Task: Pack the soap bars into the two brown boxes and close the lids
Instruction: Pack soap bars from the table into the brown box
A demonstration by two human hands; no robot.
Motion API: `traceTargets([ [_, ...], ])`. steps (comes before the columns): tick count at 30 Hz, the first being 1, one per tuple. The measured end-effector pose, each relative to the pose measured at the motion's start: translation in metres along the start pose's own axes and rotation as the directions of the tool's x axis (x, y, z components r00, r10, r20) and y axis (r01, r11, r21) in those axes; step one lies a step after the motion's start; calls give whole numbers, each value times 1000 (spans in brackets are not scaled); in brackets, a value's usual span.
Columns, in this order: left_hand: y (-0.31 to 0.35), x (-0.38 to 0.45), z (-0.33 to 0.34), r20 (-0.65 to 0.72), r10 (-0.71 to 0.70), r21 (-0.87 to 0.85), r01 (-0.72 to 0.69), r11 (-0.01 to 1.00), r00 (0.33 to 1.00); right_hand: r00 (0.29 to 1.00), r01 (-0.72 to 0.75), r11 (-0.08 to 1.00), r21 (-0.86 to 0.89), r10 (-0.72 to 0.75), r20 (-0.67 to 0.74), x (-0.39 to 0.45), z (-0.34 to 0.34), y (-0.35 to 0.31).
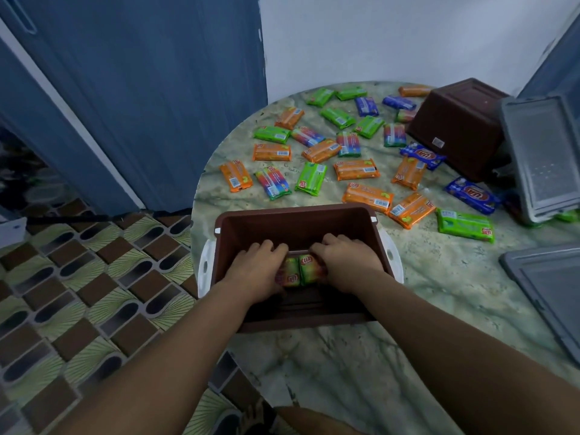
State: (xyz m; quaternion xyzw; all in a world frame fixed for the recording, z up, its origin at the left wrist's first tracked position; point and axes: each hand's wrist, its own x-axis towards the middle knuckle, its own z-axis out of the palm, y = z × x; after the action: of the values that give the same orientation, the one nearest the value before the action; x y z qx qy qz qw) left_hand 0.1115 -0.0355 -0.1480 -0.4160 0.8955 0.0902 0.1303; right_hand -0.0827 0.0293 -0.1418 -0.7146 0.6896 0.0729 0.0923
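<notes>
We have both hands down in the near brown box (pixel 295 221), which sits open at the table's (pixel 439 277) near edge so we can reach in. Our left hand (pixel 255 271) and right hand (pixel 343 265) have curled fingers pressing on two rainbow soap bars (pixel 301 271) from each side, likely to push them snug on the bottom. Whether they pinch the bars, we cannot tell. Many more soap bars (pixel 356 169) lie spread behind the box. The other brown box (pixel 455 120) lies upside down far right, beside the grey lids (pixel 539 155). The box has lots of room left
</notes>
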Motion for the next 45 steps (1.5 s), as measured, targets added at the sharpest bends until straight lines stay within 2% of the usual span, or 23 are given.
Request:
traceTargets([
  [11, 1, 0, -1, -82, 12, -35, -15, 999, 997, 998, -69, 997, 31, 69, -8, 3, -3, -2],
  [15, 3, -2, -3, -162, 40, -77, -53, 996, 986, 997, -82, 996, 28, 83, -8, 2, -3, -4],
  [20, 3, -1, -1, -278, -7, -158, -38, 987, 960, 996, -87, 996, 25, 87, -9, 0, -3, -5],
  [24, 4, -1, -2, -199, -67, -242, 17, 970, 978, 997, -81, 996, 23, 80, 3, -1, -5, -5],
  [28, 3, -1, -2, -119, -84, -208, 58, 976, 989, 997, -83, 996, 36, 83, -3, 0, -8, -6],
  [32, -1, 1, -2, -211, -133, -183, 94, 979, 969, 996, -88, 995, 44, 88, 2, 0, -8, -5],
  [36, 1, 0, -1, -240, -131, -142, 98, 985, 962, 995, -96, 994, 52, 97, -3, 0, -9, -5],
  [41, 1, 0, 0, -175, -93, -56, 84, 995, 980, 994, -106, 993, 60, 106, -6, -2, -10, -5],
  [45, 1, 1, -1, -177, -82, -38, 76, 996, 981, 994, -110, 992, 58, 111, -1, -2, -10, -5],
])
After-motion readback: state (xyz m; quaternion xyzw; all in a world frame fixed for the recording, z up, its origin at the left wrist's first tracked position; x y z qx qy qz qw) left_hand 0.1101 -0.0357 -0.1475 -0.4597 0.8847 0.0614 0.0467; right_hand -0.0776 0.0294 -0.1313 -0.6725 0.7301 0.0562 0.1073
